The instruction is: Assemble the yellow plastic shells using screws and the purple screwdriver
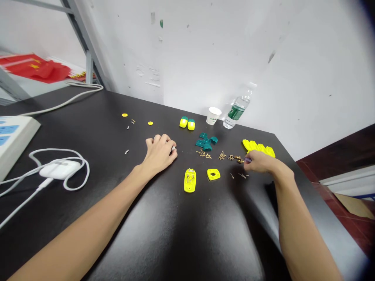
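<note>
My left hand rests on the table with fingers curled around something pale, mostly hidden beneath them. To the right, my right hand is closed on a small purplish thing, too covered to name, beside small brass-coloured parts. Near it lie a row of yellow shells and a few thin pins. Between my hands sit a yellow housing half with metal parts inside, a yellow cover with an opening, teal shells, and piles of small brass pieces.
Two yellow-and-teal units, a paper cup and a water bottle stand toward the wall. Yellow discs lie at the back left. A white adapter with cable and a power strip occupy the left side.
</note>
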Available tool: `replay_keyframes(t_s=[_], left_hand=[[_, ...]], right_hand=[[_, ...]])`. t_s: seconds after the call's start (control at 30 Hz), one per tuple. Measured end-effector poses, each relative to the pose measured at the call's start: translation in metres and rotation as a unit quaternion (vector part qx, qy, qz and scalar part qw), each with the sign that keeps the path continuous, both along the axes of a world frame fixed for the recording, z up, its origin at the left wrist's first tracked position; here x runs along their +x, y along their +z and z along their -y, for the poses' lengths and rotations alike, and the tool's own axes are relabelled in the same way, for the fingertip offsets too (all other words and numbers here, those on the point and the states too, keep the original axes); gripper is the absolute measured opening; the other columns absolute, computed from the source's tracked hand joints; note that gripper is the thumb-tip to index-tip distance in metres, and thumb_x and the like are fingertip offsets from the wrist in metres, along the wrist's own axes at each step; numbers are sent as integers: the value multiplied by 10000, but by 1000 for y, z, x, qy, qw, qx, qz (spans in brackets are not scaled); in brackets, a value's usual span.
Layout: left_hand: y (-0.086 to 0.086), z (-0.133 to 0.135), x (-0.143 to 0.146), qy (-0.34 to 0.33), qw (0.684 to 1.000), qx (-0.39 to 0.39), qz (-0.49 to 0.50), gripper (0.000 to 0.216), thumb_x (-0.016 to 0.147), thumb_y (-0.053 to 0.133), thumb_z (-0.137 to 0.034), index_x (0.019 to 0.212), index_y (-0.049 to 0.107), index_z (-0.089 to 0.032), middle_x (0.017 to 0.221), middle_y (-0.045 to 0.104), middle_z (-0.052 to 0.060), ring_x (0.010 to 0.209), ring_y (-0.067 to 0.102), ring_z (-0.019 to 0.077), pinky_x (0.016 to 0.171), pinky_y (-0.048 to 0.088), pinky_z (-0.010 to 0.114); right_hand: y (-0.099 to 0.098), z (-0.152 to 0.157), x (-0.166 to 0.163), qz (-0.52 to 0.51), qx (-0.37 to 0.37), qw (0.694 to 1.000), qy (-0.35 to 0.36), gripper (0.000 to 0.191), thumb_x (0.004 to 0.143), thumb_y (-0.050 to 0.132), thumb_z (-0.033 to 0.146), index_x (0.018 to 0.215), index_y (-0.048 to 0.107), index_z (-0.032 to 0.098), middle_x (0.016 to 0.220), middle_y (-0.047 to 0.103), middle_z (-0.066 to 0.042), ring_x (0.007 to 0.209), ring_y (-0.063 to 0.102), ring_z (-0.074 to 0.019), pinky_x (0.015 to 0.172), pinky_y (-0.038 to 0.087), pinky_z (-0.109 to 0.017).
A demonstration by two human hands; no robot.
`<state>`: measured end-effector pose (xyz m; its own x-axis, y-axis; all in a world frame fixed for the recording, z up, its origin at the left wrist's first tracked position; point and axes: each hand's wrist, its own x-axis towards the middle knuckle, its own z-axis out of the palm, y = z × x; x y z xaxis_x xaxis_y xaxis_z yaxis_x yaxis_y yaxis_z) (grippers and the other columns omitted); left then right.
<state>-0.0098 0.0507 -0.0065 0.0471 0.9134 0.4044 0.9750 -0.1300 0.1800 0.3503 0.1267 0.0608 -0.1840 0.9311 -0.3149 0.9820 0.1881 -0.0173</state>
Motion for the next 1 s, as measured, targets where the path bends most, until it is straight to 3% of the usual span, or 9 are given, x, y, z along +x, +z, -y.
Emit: replay_keyframes(t_s=[0.23, 0.4, 0.5, 0.57, 0.67, 0.73, 0.8, 0.87, 1.0], left_hand=[[5, 2, 5, -23, 1000, 5, -13, 218, 906, 480, -249, 947, 684, -184, 983, 710, 114, 958, 544, 304, 855, 324, 499], [8, 5, 9, -20, 998, 30, 45, 203, 925, 485, -252, 982, 671, -194, 905, 736, 91, 919, 591, 277, 897, 343, 506], [16, 13, 16, -74, 979, 7, 191, 178, 905, 545, -276, 992, 669, -184, 884, 720, 62, 845, 622, 223, 847, 437, 424], [22, 19, 24, -113, 935, -31, 336, 196, 898, 588, -324, 1007, 667, -182, 865, 711, 41, 763, 628, 180, 765, 487, 355], [31, 27, 38, -185, 816, -102, 538, 247, 838, 701, -351, 987, 648, -161, 885, 698, 42, 776, 660, 165, 733, 530, 314], [34, 30, 44, -234, 735, -141, 620, 284, 791, 767, -319, 976, 631, -152, 888, 687, 36, 757, 682, 157, 705, 546, 294], [35, 32, 47, -273, 677, -165, 663, 286, 772, 798, -275, 966, 628, -151, 886, 677, 24, 728, 693, 143, 673, 550, 268], [34, 32, 47, -296, 645, -170, 684, 276, 781, 799, -242, 992, 642, -157, 865, 666, 8, 705, 694, 129, 662, 554, 253], [30, 31, 45, -319, 620, -163, 698, 276, 807, 781, -214, 1058, 680, -162, 829, 657, -1, 702, 694, 117, 699, 575, 252]], right_hand=[[42, 31, -36, -119, 63, 987, 90, 50, 804, 494, 240, 804, 542, 226, 785, 608, 11, 696, 510, -137, 618, 366, -246], [52, 59, -72, -328, 62, 926, 174, 71, 768, 524, 143, 778, 553, 207, 700, 560, 24, 616, 433, -108, 568, 352, -225], [49, 70, -89, -412, 57, 889, 194, 47, 798, 583, 162, 764, 599, 190, 656, 532, 32, 590, 413, -93, 543, 345, -219], [47, 74, -97, -453, 59, 869, 192, 55, 804, 646, 204, 760, 626, 178, 628, 517, 37, 566, 395, -84, 519, 333, -219], [43, 79, -107, -485, 52, 855, 174, 56, 796, 689, 219, 799, 693, 163, 591, 492, 45, 538, 365, -75, 481, 299, -218], [41, 81, -112, -488, 60, 854, 167, 72, 803, 686, 216, 813, 729, 158, 569, 467, 50, 523, 344, -68, 467, 277, -218], [40, 82, -115, -486, 78, 854, 171, 93, 817, 679, 220, 817, 750, 159, 556, 451, 54, 515, 333, -62, 464, 267, -219], [39, 84, -118, -484, 88, 852, 180, 108, 832, 668, 219, 832, 760, 163, 552, 449, 57, 511, 328, -59, 465, 265, -220], [38, 89, -122, -477, 98, 850, 199, 119, 846, 645, 180, 872, 761, 180, 583, 503, 56, 521, 347, -59, 478, 285, -221]])
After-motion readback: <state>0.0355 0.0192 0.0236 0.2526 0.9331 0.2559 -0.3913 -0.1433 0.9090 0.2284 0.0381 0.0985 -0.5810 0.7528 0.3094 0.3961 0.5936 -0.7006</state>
